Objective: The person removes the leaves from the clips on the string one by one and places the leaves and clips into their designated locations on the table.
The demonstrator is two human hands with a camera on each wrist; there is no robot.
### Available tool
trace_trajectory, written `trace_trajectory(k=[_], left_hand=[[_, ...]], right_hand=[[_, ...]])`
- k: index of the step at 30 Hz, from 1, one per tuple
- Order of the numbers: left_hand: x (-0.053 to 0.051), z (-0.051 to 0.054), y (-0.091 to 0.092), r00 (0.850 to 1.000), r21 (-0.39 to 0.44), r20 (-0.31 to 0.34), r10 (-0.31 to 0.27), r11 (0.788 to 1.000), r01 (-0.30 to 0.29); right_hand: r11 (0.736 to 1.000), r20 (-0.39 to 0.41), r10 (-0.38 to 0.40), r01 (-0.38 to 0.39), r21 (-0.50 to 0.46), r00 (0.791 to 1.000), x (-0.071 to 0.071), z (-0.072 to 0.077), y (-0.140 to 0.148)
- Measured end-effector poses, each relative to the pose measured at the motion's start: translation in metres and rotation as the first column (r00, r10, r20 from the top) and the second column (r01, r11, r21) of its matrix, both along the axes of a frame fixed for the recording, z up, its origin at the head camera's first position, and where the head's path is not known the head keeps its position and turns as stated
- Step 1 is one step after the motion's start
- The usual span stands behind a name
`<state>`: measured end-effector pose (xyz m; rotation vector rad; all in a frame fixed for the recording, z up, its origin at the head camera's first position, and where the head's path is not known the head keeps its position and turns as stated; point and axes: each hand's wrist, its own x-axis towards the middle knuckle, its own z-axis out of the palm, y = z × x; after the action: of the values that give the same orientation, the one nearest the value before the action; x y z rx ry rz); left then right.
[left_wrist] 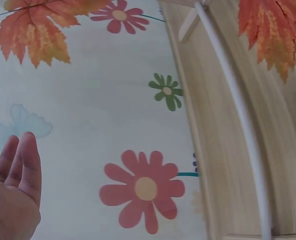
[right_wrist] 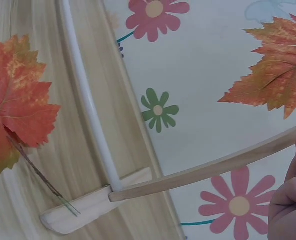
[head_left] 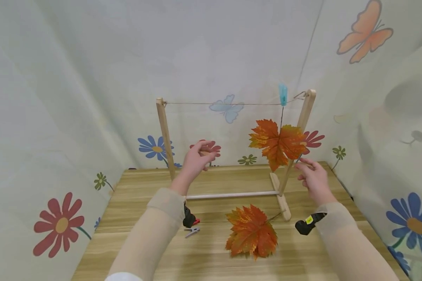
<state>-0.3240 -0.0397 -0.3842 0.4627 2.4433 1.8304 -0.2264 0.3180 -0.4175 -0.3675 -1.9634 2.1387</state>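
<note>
An orange-red leaf (head_left: 278, 143) hangs by its stem from a blue clothespin (head_left: 283, 95) on the string (head_left: 197, 104) of a wooden rack. My right hand (head_left: 313, 178) is just below and right of that leaf, beside the rack's right post (right_wrist: 208, 167), fingers loosely bent around nothing. To the left, my left hand (head_left: 197, 159) is raised under the string, its fingers relaxed and empty; the left wrist view shows part of this hand (left_wrist: 15, 192). A second leaf (head_left: 252, 233) lies on the table in front of the rack, its stem touching or overlapping the rack's right foot (right_wrist: 77, 212).
A grey clothespin (head_left: 192, 232) and a red one (head_left: 196, 221) lie on the wooden table (head_left: 211, 257) by my left forearm. The rack's white bar (head_left: 232, 194) runs low between its posts. Behind stands a flower-and-butterfly printed cloth (head_left: 232, 47).
</note>
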Motion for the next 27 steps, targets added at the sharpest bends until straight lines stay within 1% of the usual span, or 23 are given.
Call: trace_trajectory(k=[3,6,13,17,21,25,27], left_hand=[[0.0,0.008,0.002,1.0,0.016,-0.007,-0.004,1.0,0.004],[0.001,0.014,0.003,1.0,0.023,-0.009,0.006,1.0,-0.006],[0.0,0.022,0.009,0.999,0.029,-0.047,0.017,0.999,-0.016],[-0.002,0.027,0.014,0.998,0.056,-0.061,0.003,0.998,0.001],[-0.001,0.031,0.018,0.999,0.065,-0.049,-0.02,0.998,0.023],[0.0,0.035,0.021,0.999,0.06,-0.038,-0.02,0.998,0.022],[-0.001,0.037,0.023,0.999,0.056,-0.036,-0.021,0.998,0.023]], right_hand=[[0.999,-0.002,-0.009,0.009,0.03,1.0,-0.001,0.004,0.001],[0.999,-0.008,-0.018,0.018,0.05,1.0,-0.002,0.01,0.003],[0.998,-0.022,-0.036,0.037,0.052,0.999,-0.004,0.023,0.008],[0.998,-0.03,-0.039,0.041,0.046,0.999,-0.006,0.03,0.011],[0.996,-0.042,-0.056,0.058,0.067,0.998,-0.007,0.038,0.014],[0.992,-0.065,-0.075,0.081,0.096,0.995,-0.007,0.045,0.017],[0.993,-0.078,-0.077,0.083,0.082,0.994,-0.007,0.048,0.018]])
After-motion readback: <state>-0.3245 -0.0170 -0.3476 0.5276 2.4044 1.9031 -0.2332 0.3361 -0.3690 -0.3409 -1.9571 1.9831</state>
